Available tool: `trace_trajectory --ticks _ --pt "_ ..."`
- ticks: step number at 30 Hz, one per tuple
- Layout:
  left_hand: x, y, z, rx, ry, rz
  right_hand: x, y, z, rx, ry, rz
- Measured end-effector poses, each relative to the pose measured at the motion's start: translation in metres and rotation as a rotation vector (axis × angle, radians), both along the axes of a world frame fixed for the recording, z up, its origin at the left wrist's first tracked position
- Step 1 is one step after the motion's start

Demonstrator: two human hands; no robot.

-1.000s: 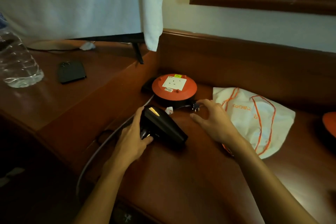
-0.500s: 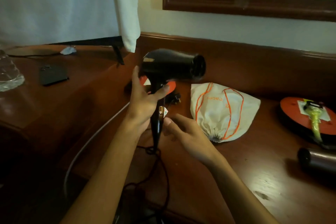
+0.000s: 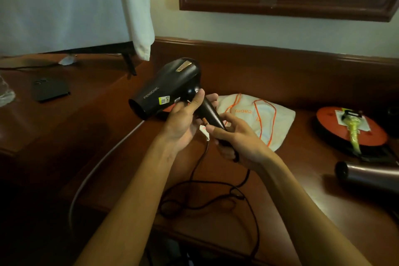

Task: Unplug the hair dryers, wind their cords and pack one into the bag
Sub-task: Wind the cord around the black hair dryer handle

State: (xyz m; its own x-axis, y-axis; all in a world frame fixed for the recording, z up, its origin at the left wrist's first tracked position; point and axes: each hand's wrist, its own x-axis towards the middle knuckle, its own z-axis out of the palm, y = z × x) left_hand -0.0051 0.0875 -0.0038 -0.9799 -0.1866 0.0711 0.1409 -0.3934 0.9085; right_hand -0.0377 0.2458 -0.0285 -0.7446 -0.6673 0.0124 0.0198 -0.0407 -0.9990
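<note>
I hold a black hair dryer [image 3: 166, 86] above the wooden counter, its nozzle pointing left and toward me. My left hand [image 3: 183, 121] grips it where the handle meets the body. My right hand [image 3: 239, 142] closes around the handle's lower end. Its black cord [image 3: 207, 201] hangs from the handle and lies in loose loops on the counter. A white drawstring bag [image 3: 265, 119] with orange cords lies flat behind my hands. A second, brownish hair dryer [image 3: 367, 175] lies at the right edge.
An orange round socket reel [image 3: 349, 129] with a yellow-green plug in it sits at the right. Another orange reel [image 3: 170, 108] is mostly hidden behind the dryer, a grey cable [image 3: 97, 168] running from it. A black flat object [image 3: 50, 89] lies on the raised shelf at left.
The dryer was lifted off the counter, then turned so its nozzle points left instead of right. My right hand moved from the reel's plug to the handle's end. The view shifted right.
</note>
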Motion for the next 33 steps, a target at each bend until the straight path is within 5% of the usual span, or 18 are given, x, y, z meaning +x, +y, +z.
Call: trace_trajectory --ticks 11,17,33 --pt "0.053 0.058 -0.099 -0.446 -0.174 -0.379 -0.027 0.0 0.011 -0.153 -0.144 -0.092" --pt "0.067 0.018 -0.098 -0.971 -0.173 -0.263 -0.046 0.029 0.019 -0.114 -0.073 -0.217" --pt "0.097 -0.049 -0.065 -1.45 -0.244 -0.189 -0.055 0.04 -0.014 0.192 0.375 -0.529"
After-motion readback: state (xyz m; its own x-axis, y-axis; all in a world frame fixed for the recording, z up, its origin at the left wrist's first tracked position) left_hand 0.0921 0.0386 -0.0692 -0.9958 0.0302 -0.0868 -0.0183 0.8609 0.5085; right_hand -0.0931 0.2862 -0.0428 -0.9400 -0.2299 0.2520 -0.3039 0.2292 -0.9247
